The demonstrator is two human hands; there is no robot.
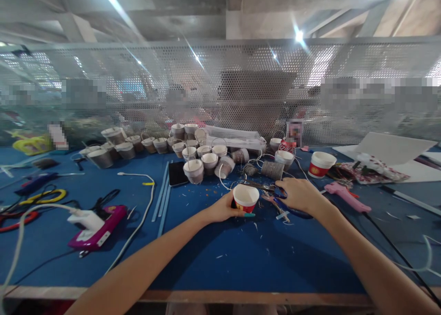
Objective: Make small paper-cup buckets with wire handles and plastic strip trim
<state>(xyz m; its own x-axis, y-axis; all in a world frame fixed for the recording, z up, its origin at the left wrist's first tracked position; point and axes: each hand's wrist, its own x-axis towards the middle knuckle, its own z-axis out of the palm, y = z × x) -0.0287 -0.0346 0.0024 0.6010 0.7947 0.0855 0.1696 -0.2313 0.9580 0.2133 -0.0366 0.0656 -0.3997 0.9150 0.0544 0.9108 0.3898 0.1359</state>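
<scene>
My left hand (223, 209) is wrapped round a small white paper cup (245, 198) with a red band, which stands upright on the blue table (220, 260). My right hand (299, 194) lies palm down on a pair of blue-handled scissors (279, 204) just right of the cup, its fingers curled over the handles. A spool of grey twine (272, 170) lies just beyond the right hand.
Several twine-wrapped cups (203, 161) crowd the table's middle back. A black phone (178, 173) and thin blue rods (163, 194) lie left of them. A pink glue gun (344, 196) sits at the right, a magenta one (98, 225) with white cable at the left. A perforated metal screen (241, 90) stands behind.
</scene>
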